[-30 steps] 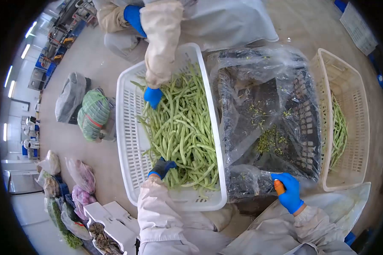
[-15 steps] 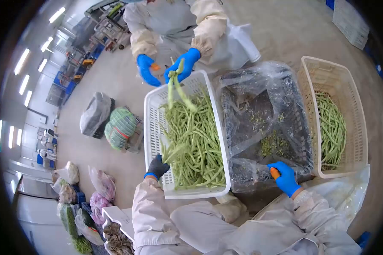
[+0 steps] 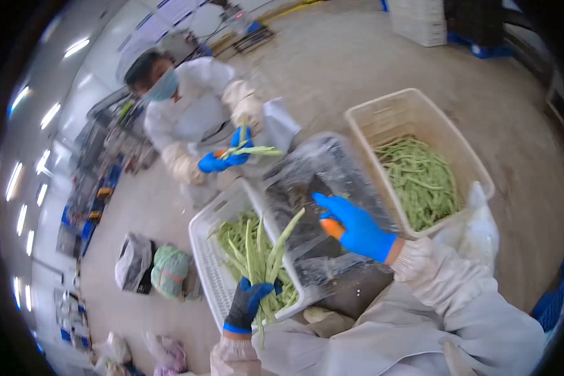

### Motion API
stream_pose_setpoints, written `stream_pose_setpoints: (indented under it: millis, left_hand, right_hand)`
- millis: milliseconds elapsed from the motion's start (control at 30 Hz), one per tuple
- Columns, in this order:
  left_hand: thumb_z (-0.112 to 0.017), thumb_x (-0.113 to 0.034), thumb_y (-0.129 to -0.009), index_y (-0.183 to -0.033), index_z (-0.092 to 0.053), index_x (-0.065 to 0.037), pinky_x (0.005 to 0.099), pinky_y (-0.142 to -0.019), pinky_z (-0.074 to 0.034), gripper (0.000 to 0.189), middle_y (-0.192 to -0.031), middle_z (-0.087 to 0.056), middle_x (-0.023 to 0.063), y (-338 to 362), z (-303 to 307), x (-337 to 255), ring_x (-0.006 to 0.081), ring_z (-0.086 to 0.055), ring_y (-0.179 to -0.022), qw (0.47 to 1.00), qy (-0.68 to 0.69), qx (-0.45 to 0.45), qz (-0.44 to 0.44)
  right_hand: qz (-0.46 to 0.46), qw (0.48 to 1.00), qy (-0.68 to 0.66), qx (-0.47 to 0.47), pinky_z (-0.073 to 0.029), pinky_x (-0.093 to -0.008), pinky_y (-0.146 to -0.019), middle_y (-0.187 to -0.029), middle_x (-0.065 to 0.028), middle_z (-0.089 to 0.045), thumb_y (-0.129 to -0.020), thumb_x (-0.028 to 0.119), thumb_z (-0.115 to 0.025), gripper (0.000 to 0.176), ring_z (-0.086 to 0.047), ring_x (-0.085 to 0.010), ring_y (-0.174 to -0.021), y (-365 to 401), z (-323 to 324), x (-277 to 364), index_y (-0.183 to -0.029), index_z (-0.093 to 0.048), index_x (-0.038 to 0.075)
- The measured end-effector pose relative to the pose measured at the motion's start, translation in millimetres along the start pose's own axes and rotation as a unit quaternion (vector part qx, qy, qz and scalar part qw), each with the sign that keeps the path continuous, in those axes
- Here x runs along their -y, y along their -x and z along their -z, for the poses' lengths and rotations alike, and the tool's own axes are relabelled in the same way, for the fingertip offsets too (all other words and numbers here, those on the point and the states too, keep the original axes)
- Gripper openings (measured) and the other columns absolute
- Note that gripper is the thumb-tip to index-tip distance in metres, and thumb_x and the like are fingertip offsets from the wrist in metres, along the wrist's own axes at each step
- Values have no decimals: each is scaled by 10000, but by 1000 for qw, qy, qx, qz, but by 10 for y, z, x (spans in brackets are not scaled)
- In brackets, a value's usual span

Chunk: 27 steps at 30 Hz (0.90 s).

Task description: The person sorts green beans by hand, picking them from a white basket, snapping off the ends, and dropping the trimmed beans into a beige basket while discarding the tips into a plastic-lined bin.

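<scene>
"Where are your beans [image 3: 252,257]?"
"Lower middle of the frame; my left hand [image 3: 249,304] is curled round their lower part. They look light, bendy, likely to snap."
"So hold them how?"
"Low, gently. My right hand [image 3: 360,230] grips an orange handle [image 3: 333,229]."
</scene>
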<state>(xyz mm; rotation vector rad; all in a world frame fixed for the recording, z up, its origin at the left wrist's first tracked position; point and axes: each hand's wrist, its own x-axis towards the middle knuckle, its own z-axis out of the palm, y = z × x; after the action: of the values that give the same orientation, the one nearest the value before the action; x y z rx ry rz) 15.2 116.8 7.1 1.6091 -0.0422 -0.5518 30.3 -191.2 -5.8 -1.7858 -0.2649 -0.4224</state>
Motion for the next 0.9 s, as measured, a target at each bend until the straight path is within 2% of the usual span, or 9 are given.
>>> stream_pose_setpoints:
  millis: [100,167,333,400,633,733,800,833,900]
  left_hand:
    - [-644,-85,-746,-1240,-441,24,329,-732,-518,546,-1008,-610,130,111,-488,-85,212,-627,-823,999,30,16,16]
    - [-630,-89,-732,-1185,-473,38,319,-721,-516,495,-950,-610,124,135,-694,-63,216,-626,-793,999,33,19,18]
    - [-626,-113,-729,-1158,-496,46,311,-703,-513,476,-906,-613,121,189,-868,35,213,-623,-784,1000,-20,11,-14]
    - [-627,-91,-732,-1173,-496,35,315,-707,-515,477,-919,-617,121,210,-899,57,209,-623,-789,1000,-16,10,-20]
    - [-647,-41,-708,-1158,-476,12,307,-650,-488,484,-917,-620,88,280,-1024,17,166,-588,-741,973,-210,-50,-82]
    - [-662,-72,-715,-1153,-480,8,317,-660,-488,481,-904,-622,109,310,-1057,54,187,-595,-741,953,-261,-76,-136]
    - [-679,-35,-708,-1131,-493,4,281,-618,-471,463,-905,-607,68,283,-1068,166,122,-549,-705,937,-292,-73,-177]
    - [-675,-34,-714,-1135,-492,5,283,-621,-467,460,-907,-611,72,289,-1110,166,123,-545,-693,967,-231,-57,-94]
    - [-672,-30,-716,-1135,-494,11,281,-632,-474,458,-910,-614,78,275,-1212,111,127,-558,-705,970,-223,-45,-89]
  right_hand:
    - [42,998,48,27,-477,-405,-763,-1034,-192,-567,-881,129,-531,346,-577,-370,-899,-73,320,94,-1222,-532,73]
    - [75,979,147,120,-472,-433,-759,-1019,-184,-578,-865,121,-520,284,-578,-368,-891,-45,514,9,-1139,-570,67]
    - [45,960,203,188,-475,-404,-758,-954,-130,-604,-888,151,-523,202,-588,-339,-862,139,844,-48,-1062,-596,79]
    - [6,956,182,229,-465,-439,-762,-940,-189,-606,-841,110,-520,206,-585,-373,-864,181,922,-43,-1017,-611,52]
    - [-130,946,118,274,-472,-444,-717,-902,-195,-617,-827,122,-540,172,-593,-375,-837,281,923,-67,-961,-622,52]
    - [-60,954,192,222,-472,-448,-690,-860,-190,-609,-813,106,-538,139,-594,-372,-809,360,777,-213,-912,-614,46]
    - [71,945,300,104,-469,-448,-671,-784,-187,-586,-790,69,-535,98,-590,-378,-778,387,665,-318,-856,-600,38]
    - [72,946,297,105,-469,-448,-671,-784,-187,-586,-790,69,-535,98,-590,-378,-778,372,623,-330,-856,-600,38]
    - [25,965,261,18,-475,-405,-683,-893,-190,-610,-786,57,-553,147,-587,-362,-792,291,584,-371,-921,-608,42]
